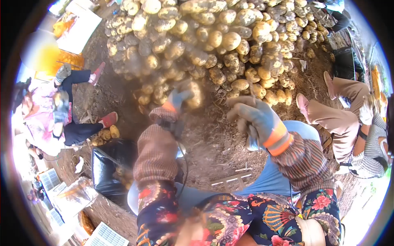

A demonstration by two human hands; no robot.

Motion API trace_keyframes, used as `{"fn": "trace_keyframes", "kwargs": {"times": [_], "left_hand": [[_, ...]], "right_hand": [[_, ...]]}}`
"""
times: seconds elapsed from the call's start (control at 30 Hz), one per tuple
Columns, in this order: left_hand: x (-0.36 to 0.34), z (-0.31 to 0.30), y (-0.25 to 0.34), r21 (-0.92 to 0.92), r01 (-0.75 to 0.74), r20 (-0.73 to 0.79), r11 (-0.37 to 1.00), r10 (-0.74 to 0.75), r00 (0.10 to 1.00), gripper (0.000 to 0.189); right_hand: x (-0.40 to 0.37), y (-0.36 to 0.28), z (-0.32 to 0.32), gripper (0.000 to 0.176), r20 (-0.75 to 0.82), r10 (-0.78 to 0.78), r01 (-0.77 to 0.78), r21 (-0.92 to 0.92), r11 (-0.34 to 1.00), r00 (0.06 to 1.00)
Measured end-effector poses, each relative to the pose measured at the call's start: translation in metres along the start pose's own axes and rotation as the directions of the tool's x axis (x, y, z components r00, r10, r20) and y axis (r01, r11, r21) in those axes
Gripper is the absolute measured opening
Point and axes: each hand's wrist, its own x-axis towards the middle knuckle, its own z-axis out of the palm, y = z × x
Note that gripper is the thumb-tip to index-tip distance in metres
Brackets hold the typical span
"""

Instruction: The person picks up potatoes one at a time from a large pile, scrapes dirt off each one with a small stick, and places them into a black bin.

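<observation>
**Potatoes heaped on soil, both hands at the pile's near edge**

Far left, a seated person [45,119] in a pink top and dark trousers sits on the soil [213,151], red shoes stretched toward the heap. Just below their feet a few loose potatoes [104,135] lie beside a black bag [108,168]. Its mouth is open and more potatoes show inside.

Right of the bag, the left hand [174,104] is raised at the pile's near edge. It wears a blue glove with an orange cuff over a striped sleeve. The hand is smeared by motion. A pale potato [195,95] sits against its fingertips, but I cannot tell whether the fingers grip it.

Behind and above both hands the pile [205,41] spreads across the top of the view, tan tubers caked with earth.

The right hand [256,119], gloved the same way, hangs just right of the left, near the pile's lowest potatoes. Its fingers are spread and loosely curled, with nothing in them. Under it shows a knee [295,131] in blue.

Farther right a second person [353,123] sits in tan trousers, pink shoes pointing at the pile, a striped top at the edge of view.
</observation>
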Motion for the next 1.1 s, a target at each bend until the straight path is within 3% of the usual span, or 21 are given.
{"fn": "trace_keyframes", "kwargs": {"times": [0.1,0.2,0.23,0.33,0.37,0.47,0.5,0.57,0.63,0.73,0.77,0.83,0.87,0.9,0.97,1.07,1.1], "left_hand": [[-0.048,0.07,0.058,0.024,-0.218,0.146,0.976,0.212,0.966,0.056],[-0.096,0.116,0.09,0.232,-0.395,0.182,0.889,0.36,0.915,0.054],[-0.116,0.133,0.093,0.241,-0.485,0.158,0.84,0.459,0.874,0.04],[-0.144,0.142,0.08,0.537,-0.503,-0.075,0.677,0.632,0.771,0.024],[-0.12,0.114,0.053,0.523,-0.536,-0.213,0.663,0.71,0.671,0.018],[-0.163,0.109,0.063,0.008,-0.476,-0.361,0.88,0.446,0.819,0.02],[-0.17,0.105,0.057,-0.006,-0.503,-0.314,0.864,0.476,0.821,0.025],[-0.207,0.14,0.074,0.225,-0.522,-0.213,0.823,0.564,0.798,0.033],[-0.216,0.139,0.06,0.492,-0.626,-0.031,0.604,0.731,0.681,0.052],[-0.219,0.17,0.057,0.609,-0.709,0.054,0.356,0.873,0.485,0.06],[-0.229,0.176,0.067,0.647,-0.575,-0.044,0.5,0.778,0.627,0.061],[-0.191,0.123,0.05,0.622,-0.571,-0.056,0.536,0.758,0.65,0.064],[-0.194,0.126,0.061,0.301,-0.534,-0.199,0.79,0.599,0.775,0.065],[-0.197,0.129,0.072,-0.092,-0.455,-0.33,0.886,0.404,0.853,0.067],[-0.203,0.136,0.073,-0.071,-0.557,-0.116,0.828,0.547,0.829,0.063],[-0.197,0.119,0.052,-0.01,-0.682,0.123,0.731,0.678,0.725,0.049],[-0.206,0.127,0.056,-0.005,-0.643,0.051,0.765,0.643,0.764,0.05]], "right_hand": [[0.006,0.007,0.009,0.062,-0.075,-0.193,0.18,-0.146,0.973,0.978],[0.019,0.023,0.016,0.066,-0.023,-0.397,0.384,-0.202,0.901,0.918],[0.014,0.022,0.02,0.069,0.014,-0.431,0.43,-0.083,0.899,0.902],[0.017,0.039,0.024,0.069,0.169,-0.486,0.5,-0.053,0.864,0.858],[0.015,0.051,0.027,0.069,0.23,-0.488,0.491,0.048,0.87,0.842],[-0.022,0.033,0.032,0.067,0.468,-0.422,0.314,0.294,0.903,0.776],[-0.024,0.039,0.036,0.062,0.429,-0.471,0.379,0.285,0.88,0.77],[-0.033,0.034,0.032,0.06,0.457,-0.348,0.224,0.303,0.926,0.819],[-0.033,0.039,0.028,0.059,0.471,-0.272,0.135,0.305,0.943,0.839],[-0.017,0.052,0.021,0.063,0.495,-0.225,0.084,0.291,0.953,0.839],[-0.013,0.054,0.019,0.064,0.516,-0.209,0.059,0.291,0.955,0.831],[-0.042,0.024,0.029,0.071,0.504,-0.155,0.007,0.283,0.959,0.85],[-0.042,0.026,0.033,0.072,0.545,-0.189,-0.025,0.362,0.932,0.817],[-0.041,0.027,0.036,0.073,0.582,-0.227,-0.062,0.434,0.899,0.781],[-0.027,0.041,0.03,0.077,0.628,-0.221,-0.128,0.461,0.878,0.746],[-0.025,0.034,0.03,0.073,0.668,-0.214,-0.145,0.439,0.887,0.712],[-0.03,0.026,0.033,0.072,0.623,-0.199,-0.098,0.409,0.907,0.756]]}}
